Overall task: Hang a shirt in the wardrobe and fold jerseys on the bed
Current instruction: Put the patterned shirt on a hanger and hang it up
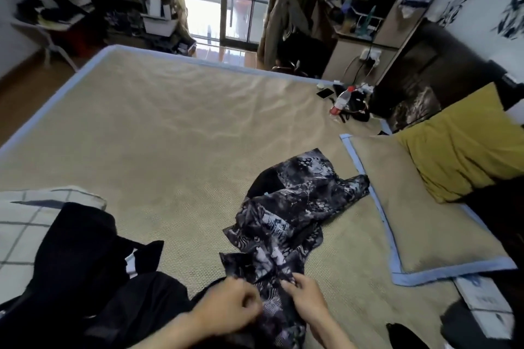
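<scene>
1. Head view: the bed carries a woven mat with a blue border and serves as the landmark.
2. The patterned jersey lies crumpled on the bed's near half, beside the mat-covered pillow.
3. The left hand and the right hand sit close together at the bed's near edge, each pinching the jersey's near end.
4. Dark clothes lie on the bed's near-left part.
5. A bottle and a phone rest at the bed's far-right corner.
</scene>
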